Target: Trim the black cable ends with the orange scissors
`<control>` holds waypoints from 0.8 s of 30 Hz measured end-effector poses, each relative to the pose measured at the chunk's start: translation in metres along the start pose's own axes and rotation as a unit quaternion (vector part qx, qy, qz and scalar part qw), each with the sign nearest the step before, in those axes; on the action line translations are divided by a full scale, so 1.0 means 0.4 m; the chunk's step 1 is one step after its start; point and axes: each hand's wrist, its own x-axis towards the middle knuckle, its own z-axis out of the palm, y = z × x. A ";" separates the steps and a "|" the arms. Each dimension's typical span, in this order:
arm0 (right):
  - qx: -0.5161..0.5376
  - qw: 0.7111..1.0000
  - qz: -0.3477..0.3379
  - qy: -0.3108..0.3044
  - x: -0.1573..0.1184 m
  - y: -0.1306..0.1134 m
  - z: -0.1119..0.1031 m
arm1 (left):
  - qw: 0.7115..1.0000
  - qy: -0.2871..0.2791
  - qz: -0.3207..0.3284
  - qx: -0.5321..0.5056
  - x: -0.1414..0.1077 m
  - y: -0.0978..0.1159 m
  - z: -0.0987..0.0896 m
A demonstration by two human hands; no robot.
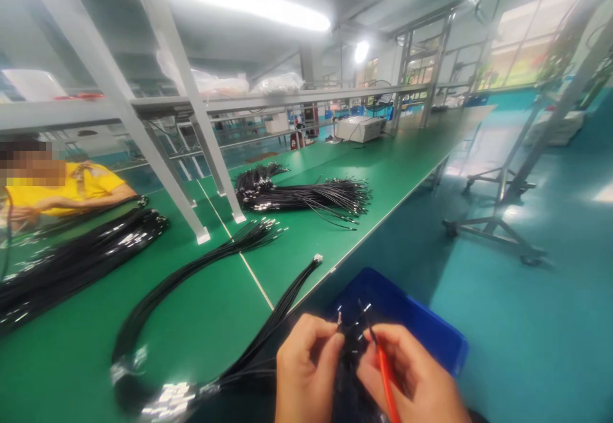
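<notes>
My left hand is closed in a pinch on a black cable end, its light tip standing up past the thumb. Close beside it, my right hand is wrapped round an orange-handled tool with a narrow dark tip; its exact kind is hard to make out. A blue bin lies below both hands, and more cable ends show dimly in it. Left of my hands, a long bundle of black cables curves over the green tabletop, tied with clear wrap near the bottom.
Another pile of black cables lies farther along the bench. At the left, a person in yellow sits behind more cable bundles. White posts carry a shelf above the table. A wheeled metal stand is on the floor at right.
</notes>
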 end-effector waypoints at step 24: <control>0.069 0.967 0.017 -0.243 0.047 -0.034 -0.050 | 0.968 -0.049 -0.162 -0.184 0.017 0.018 -0.031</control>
